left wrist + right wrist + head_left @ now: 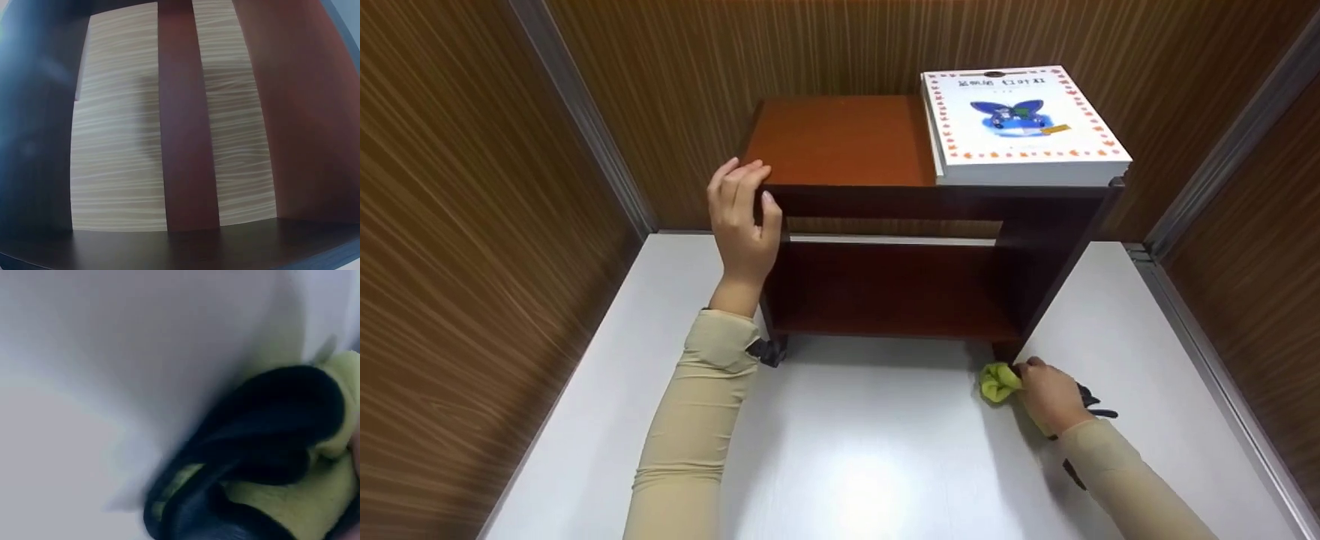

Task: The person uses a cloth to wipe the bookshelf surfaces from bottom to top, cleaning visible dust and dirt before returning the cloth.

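Note:
A small dark red-brown shelf unit (840, 142) stands on the white surface. My left hand (746, 217) rests at the front left corner of its top board, with the fingertips over the edge. The left wrist view looks into the unit, past a red-brown cross board (185, 118). My right hand (1050, 394) grips a bunched yellow-green cloth (999, 382) beside the foot of the unit's right side panel. Dark edging (264, 416) runs along the cloth in the right wrist view, where motion blurs it and little of the hand shows.
Thick white books (1024, 124) are stacked on the right half of the top board; the upper cover has a blue butterfly. A lower board (892, 292) spans the unit. Wood-grain walls (472, 262) enclose the white surface (870, 435) at the back and sides.

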### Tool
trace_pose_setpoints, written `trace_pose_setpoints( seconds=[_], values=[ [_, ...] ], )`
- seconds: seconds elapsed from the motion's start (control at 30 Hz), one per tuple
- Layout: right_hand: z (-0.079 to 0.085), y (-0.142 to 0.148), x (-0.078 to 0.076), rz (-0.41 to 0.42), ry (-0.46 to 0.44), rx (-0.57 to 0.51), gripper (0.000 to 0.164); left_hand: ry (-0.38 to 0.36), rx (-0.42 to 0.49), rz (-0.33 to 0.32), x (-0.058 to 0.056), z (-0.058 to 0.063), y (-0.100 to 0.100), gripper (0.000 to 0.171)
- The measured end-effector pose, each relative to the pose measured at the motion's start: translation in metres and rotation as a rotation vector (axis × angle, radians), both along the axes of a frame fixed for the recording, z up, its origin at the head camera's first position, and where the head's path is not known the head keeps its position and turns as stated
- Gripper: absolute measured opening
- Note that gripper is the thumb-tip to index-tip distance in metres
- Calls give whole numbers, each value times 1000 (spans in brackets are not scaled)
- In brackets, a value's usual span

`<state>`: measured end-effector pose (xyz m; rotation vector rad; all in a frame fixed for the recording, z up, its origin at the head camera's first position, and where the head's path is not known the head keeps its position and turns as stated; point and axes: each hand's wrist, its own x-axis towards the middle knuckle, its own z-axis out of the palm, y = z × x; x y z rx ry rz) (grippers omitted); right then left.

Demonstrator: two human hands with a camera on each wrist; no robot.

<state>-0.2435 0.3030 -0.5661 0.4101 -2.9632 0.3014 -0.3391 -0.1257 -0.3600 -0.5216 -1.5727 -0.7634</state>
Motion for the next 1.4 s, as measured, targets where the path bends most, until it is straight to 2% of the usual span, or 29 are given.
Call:
trace_pose_setpoints(
  seconds=[0.1,0.2,0.33,0.43,0.5,0.57,0.67,0.8,0.93,1.07,1.23,1.4],
  values=[
    [11,-4,3,-46,-34,-163,28,-2,-10,-3,-1,0,2,26],
    [24,-12,11,-82,42,-280,41,2,-6,-1,-1,0,3,26],
    [30,-19,21,-127,303,-344,40,12,9,5,1,1,1,26],
    [30,-18,20,-144,495,-361,37,9,10,3,1,3,1,26],
    [27,-19,13,-142,566,-344,37,9,12,-1,0,5,2,26],
    [24,-24,5,-132,586,-320,36,12,16,-3,0,6,2,26],
    [19,-39,-3,-136,541,-332,39,24,17,-6,-1,6,2,26],
    [14,-66,-8,-124,458,-414,45,27,16,-7,-1,4,2,26],
    [13,-102,-13,-52,403,-510,49,29,25,0,0,4,2,26],
    [12,-152,-16,15,302,-594,50,33,20,-1,-1,5,3,26],
    [11,-224,-21,158,190,-665,51,42,15,-14,-3,3,4,26],
    [13,-288,-28,308,84,-655,50,54,33,-14,-4,-1,5,26]
  ],
)
